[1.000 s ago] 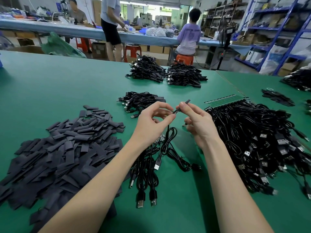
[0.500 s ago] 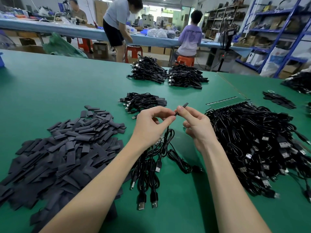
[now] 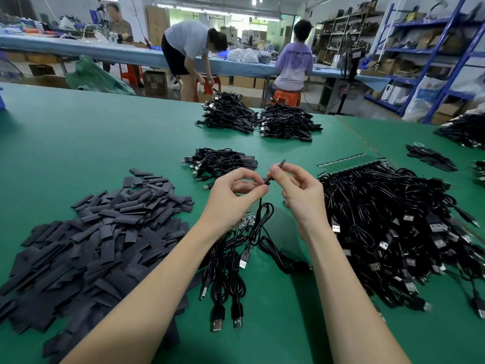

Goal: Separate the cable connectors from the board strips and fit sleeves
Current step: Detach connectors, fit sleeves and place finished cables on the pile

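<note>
My left hand (image 3: 237, 191) pinches the end of a black cable (image 3: 258, 219) that hangs in loops to the table. My right hand (image 3: 299, 191) pinches a flat black sleeve (image 3: 276, 170) at that cable end; the sleeve points up and to the right. The two hands meet fingertip to fingertip above the green table (image 3: 105, 137). A big heap of loose black sleeves (image 3: 86, 240) lies at the left. At the right a large tangle of black USB cables (image 3: 393, 232) hangs from a green board strip (image 3: 349, 162). A few cables (image 3: 225, 279) lie under my hands.
A small pile of sleeved cables (image 3: 220, 161) lies beyond my hands, two larger piles (image 3: 259, 119) farther back. More cable piles (image 3: 462, 132) and sleeves (image 3: 430, 158) sit on the right-hand table. Three people work at a blue bench behind; shelving stands at the right.
My hands stay together on the same cable end and sleeve. The sleeve looks drawn a little farther over the cable end. A person behind has bent down.
</note>
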The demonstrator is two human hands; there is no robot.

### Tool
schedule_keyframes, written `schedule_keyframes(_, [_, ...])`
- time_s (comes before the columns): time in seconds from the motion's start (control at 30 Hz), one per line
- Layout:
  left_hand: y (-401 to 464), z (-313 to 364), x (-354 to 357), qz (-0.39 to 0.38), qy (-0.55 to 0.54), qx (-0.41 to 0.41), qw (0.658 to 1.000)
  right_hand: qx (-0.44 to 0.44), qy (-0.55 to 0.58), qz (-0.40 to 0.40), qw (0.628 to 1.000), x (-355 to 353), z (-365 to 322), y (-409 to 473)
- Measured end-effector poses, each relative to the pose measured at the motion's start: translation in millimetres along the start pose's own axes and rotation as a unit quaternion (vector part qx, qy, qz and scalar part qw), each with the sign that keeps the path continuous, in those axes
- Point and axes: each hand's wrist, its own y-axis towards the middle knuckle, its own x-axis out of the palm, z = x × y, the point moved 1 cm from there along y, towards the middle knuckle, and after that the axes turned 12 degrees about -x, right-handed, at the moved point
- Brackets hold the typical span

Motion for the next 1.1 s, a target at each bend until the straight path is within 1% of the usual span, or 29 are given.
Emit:
schedule_keyframes(0.1, [0.9,-1.6,2.3,0.002,-0.035,-0.019,0.999,-0.036,-0.019,0.009,0.999,2.3,0.4,-0.5])
schedule_keyframes(0.27, [1.6,-3.0,5.6,0.002,-0.057,-0.037,0.998,-0.088,-0.039,0.024,0.995,6.2,3.5,-2.3])
schedule_keyframes(0.5, [2.2,-2.2,8.8,0.024,-0.110,-0.062,0.992,-0.078,-0.019,0.047,0.996,9.7,4.5,-4.8])
schedule_keyframes(0.83, [1.5,-1.3,7.9,0.024,-0.128,-0.062,0.989,-0.058,0.006,0.040,0.997,14.6,2.8,-9.0])
schedule_keyframes(0.97, [1.0,1.8,8.5,0.013,-0.127,-0.062,0.990,-0.079,0.012,0.018,0.997,9.6,-2.9,-5.1])
schedule_keyframes(1.1, [0.1,2.1,10.6,0.018,-0.129,-0.072,0.989,-0.102,0.008,0.032,0.994,10.9,-2.3,-6.4])
